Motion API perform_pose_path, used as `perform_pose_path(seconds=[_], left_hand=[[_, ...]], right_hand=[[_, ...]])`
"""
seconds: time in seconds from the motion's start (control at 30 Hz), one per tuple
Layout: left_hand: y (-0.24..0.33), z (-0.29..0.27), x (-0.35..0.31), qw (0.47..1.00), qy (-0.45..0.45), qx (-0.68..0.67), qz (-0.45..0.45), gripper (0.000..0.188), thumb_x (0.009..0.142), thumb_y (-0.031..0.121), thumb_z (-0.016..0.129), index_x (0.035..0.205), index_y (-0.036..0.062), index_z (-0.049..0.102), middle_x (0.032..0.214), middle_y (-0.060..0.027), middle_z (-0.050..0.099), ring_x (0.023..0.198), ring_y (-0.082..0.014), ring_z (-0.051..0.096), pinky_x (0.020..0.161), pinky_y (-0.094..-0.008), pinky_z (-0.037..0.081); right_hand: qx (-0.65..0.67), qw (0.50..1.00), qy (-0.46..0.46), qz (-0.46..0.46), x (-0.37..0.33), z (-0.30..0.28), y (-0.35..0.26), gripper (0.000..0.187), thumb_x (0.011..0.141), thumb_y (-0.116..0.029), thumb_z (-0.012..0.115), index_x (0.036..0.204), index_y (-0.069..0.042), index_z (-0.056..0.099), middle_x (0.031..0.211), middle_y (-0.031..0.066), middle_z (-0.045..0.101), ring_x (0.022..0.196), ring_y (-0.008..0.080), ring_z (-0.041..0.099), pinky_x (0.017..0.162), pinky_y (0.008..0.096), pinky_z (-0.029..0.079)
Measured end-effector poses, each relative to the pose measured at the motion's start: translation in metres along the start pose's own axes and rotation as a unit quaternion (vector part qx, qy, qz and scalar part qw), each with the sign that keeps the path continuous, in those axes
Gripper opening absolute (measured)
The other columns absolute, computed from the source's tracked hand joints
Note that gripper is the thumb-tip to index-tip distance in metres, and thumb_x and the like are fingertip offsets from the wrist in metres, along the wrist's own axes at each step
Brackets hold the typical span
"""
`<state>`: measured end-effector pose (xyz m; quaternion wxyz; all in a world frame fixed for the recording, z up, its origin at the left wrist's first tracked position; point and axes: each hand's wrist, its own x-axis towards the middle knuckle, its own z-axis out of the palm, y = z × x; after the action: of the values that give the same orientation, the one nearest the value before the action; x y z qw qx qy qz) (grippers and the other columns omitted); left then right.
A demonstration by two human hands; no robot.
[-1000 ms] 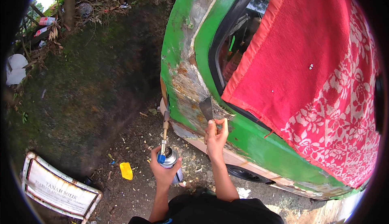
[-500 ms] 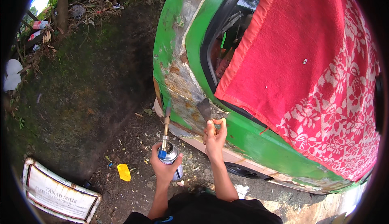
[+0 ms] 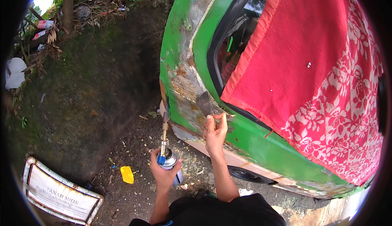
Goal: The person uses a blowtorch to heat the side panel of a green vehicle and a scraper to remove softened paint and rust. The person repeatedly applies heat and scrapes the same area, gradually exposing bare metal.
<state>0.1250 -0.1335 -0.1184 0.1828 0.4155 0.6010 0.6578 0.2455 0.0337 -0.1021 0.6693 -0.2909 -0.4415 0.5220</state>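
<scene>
My left hand (image 3: 164,174) is wrapped round a gas torch (image 3: 164,138), a canister with a blue knob and a brass nozzle pointing up beside the car's corner. In my right hand (image 3: 215,137) is a putty knife (image 3: 204,104), pinched by its handle between thumb and fingers. Its dark blade lies over the stripped, rusty patch (image 3: 183,85) on the green car body (image 3: 261,144); whether it touches the metal I cannot tell. Curled paint edges show just right of the blade. No flame can be made out at the nozzle.
A red floral blanket (image 3: 286,62) covers much of the car window (image 3: 241,34). A wheel (image 3: 251,175) shows under the car. On the dirt lie a yellow scrap (image 3: 127,175) and paint flakes. A rusty-framed white sign (image 3: 61,191) stands lower left, a mossy slope (image 3: 90,87) beyond.
The putty knife has shifted slightly up and left over the bare patch, its blade tilted more. The torch nozzle has swung a little away from the car's corner. Both hands keep their hold.
</scene>
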Motion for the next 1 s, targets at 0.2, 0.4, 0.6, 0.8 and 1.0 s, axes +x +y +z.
perform_pose_path(seconds=[0.2, 0.4, 0.6, 0.8, 1.0], left_hand=[[-0.007, -0.006, 0.004, 1.000, -0.002, -0.003, -0.010, 0.055, 0.075, 0.011, 0.087, 0.117, 0.0026, 0.051, 0.095, -0.0037, 0.064, 0.086, -0.0123, 0.064, 0.081, -0.0289, 0.053], [-0.013, 0.003, 0.008, 1.000, -0.013, -0.026, -0.004, 0.061, 0.072, 0.012, 0.090, 0.118, -0.0010, 0.052, 0.093, -0.0075, 0.067, 0.085, -0.0148, 0.066, 0.078, -0.0317, 0.054], [0.000, 0.013, 0.007, 0.998, -0.036, -0.046, 0.004, 0.059, 0.073, 0.008, 0.088, 0.118, -0.0013, 0.051, 0.096, -0.0096, 0.071, 0.086, -0.0153, 0.069, 0.080, -0.0315, 0.056], [-0.010, 0.015, 0.002, 0.999, -0.051, -0.006, -0.001, 0.060, 0.071, 0.012, 0.091, 0.115, -0.0007, 0.054, 0.093, -0.0080, 0.070, 0.083, -0.0142, 0.067, 0.077, -0.0313, 0.055], [-0.005, 0.020, 0.009, 0.995, -0.096, 0.003, -0.001, 0.059, 0.071, 0.011, 0.090, 0.117, 0.0011, 0.054, 0.094, -0.0060, 0.067, 0.087, -0.0128, 0.065, 0.079, -0.0310, 0.054]], right_hand=[[0.037, 0.995, 0.036, 0.091, -0.028, -0.027, -0.003, 0.020, 0.104, -0.013, 0.059, 0.104, -0.012, 0.039, 0.063, -0.0017, 0.049, 0.041, 0.0012, 0.032, 0.035, 0.0228, 0.022], [0.063, 0.993, 0.041, 0.088, -0.022, -0.019, -0.007, 0.020, 0.105, -0.011, 0.058, 0.103, -0.012, 0.038, 0.062, -0.0017, 0.047, 0.042, 0.0014, 0.030, 0.035, 0.0238, 0.021], [0.060, 0.992, 0.031, 0.107, -0.026, -0.023, -0.017, 0.020, 0.105, -0.013, 0.058, 0.103, -0.014, 0.038, 0.062, -0.0015, 0.046, 0.043, 0.0020, 0.030, 0.035, 0.0237, 0.020], [0.075, 0.984, 0.046, 0.156, -0.039, -0.040, -0.015, 0.019, 0.105, -0.014, 0.058, 0.104, -0.015, 0.039, 0.068, 0.0012, 0.049, 0.044, 0.0032, 0.031, 0.035, 0.0242, 0.021], [0.071, 0.987, 0.039, 0.142, -0.030, -0.037, -0.017, 0.020, 0.104, -0.014, 0.059, 0.103, -0.014, 0.040, 0.066, 0.0009, 0.047, 0.043, 0.0033, 0.031, 0.034, 0.0241, 0.022]])
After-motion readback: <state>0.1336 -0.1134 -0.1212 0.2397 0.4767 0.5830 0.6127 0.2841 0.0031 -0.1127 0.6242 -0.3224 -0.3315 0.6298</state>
